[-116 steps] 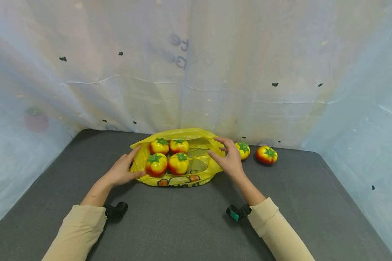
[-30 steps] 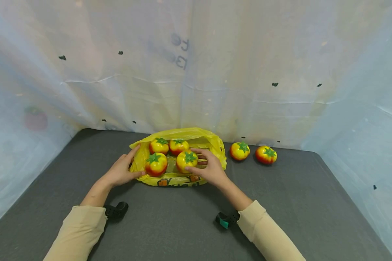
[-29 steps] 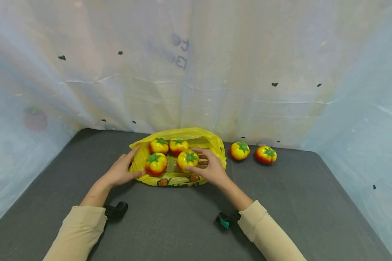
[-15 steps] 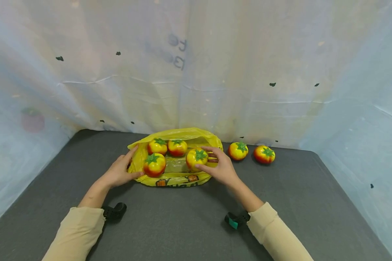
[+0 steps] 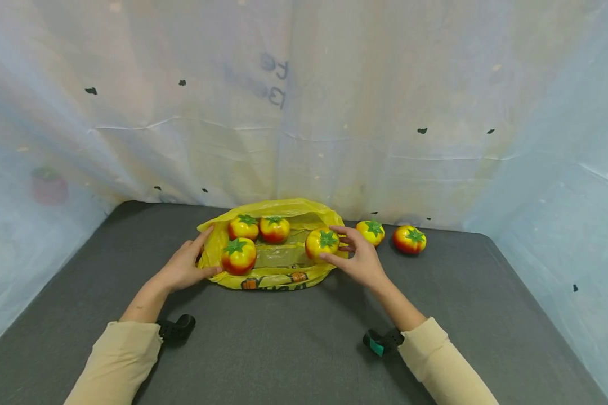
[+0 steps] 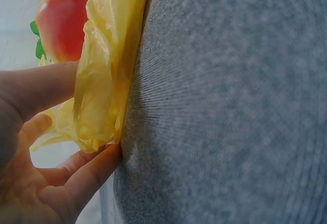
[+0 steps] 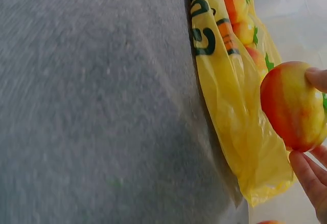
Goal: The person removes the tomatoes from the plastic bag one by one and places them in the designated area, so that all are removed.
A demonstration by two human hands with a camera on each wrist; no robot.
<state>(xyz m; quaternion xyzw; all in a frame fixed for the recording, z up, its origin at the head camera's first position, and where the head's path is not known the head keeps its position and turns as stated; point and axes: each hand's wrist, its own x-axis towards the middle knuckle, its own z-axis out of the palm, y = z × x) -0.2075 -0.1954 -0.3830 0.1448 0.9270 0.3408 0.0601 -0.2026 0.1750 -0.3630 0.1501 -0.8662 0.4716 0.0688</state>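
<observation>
Tomato point(image 5: 316, 247) in right grip point(image 5: 361, 261), leaves point(image 5: 329, 238) up

The head view looks forward and down over the dark grey, matte desk point(image 5: 284, 349), far enough back to show both beige-sleeved arms point(image 5: 119, 360) at the bottom and pale, translucent sheeting point(image 5: 344, 84) across the top. The left wrist view is close, turned sideways, with desk at right and left fingers point(image 6: 94, 174) at lower left. The right wrist view, likewise near and turned, has desk at left. All three share the thin yellow plastic bag point(image 5: 304, 207); head and right wrist share the round red-and-yellow tomato point(image 7: 288, 104) at the right fingers point(image 7: 306, 177).
</observation>
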